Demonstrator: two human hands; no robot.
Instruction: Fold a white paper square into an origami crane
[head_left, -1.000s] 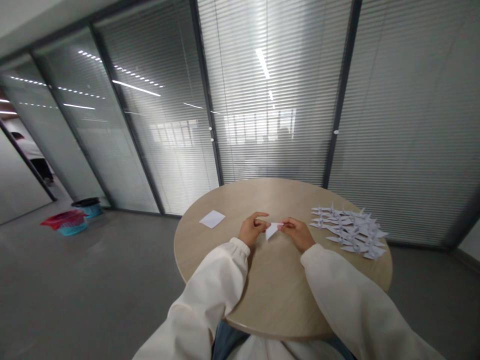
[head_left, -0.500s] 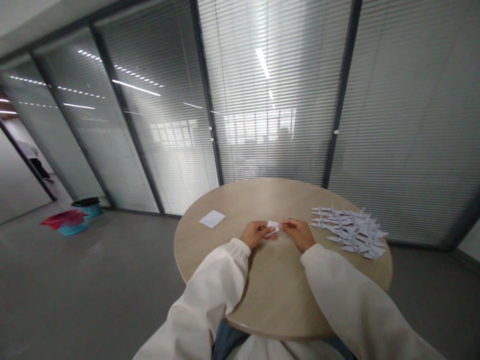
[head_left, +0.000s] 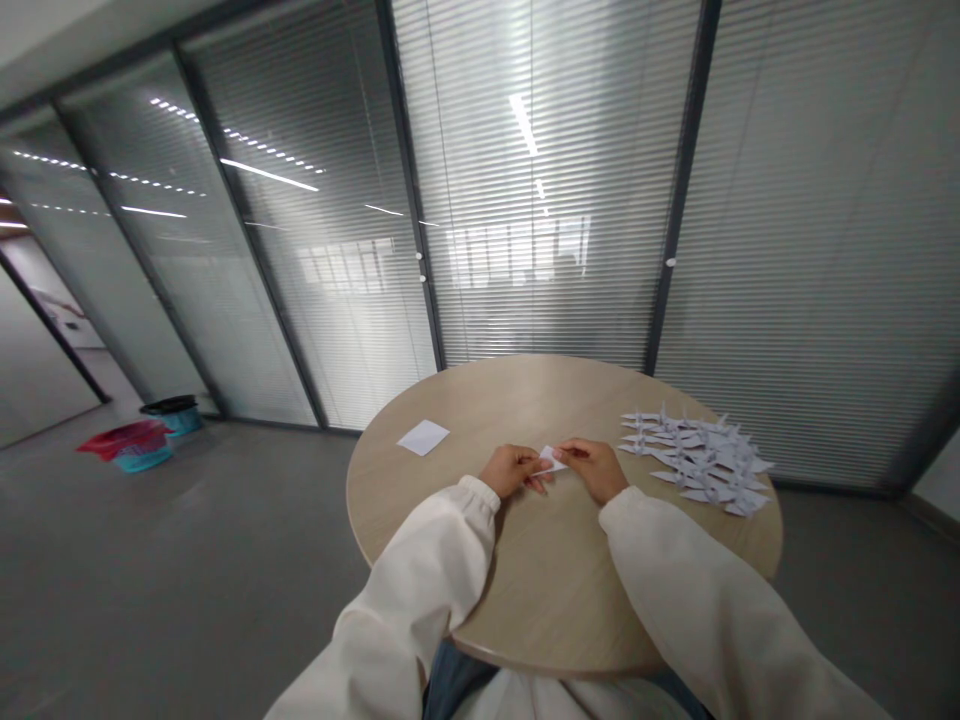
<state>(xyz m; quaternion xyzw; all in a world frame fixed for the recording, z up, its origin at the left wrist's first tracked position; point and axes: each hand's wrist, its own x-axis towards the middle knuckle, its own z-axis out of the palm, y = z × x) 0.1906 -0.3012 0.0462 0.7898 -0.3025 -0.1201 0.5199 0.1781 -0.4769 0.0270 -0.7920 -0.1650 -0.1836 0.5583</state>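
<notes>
Paper [head_left: 555, 463], partly folded, is pinched by left hand [head_left: 508, 470] and right hand [head_left: 595, 467] over the middle of the table [head_left: 555, 580]; many folded shapes [head_left: 709, 455] at its right look finished, one flat sheet [head_left: 424, 437] at its left unfolded.

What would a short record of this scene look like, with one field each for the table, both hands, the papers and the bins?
table: round, wood-toned
left hand: fingers holding small folded paper
right hand: fingers on the same paper
loose sheet: flat, left side of table
folded paper pieces: white, pointed, clustered at right; count unclear
bins: red-lined blue bin and black-lined blue bin, on floor at left
</notes>
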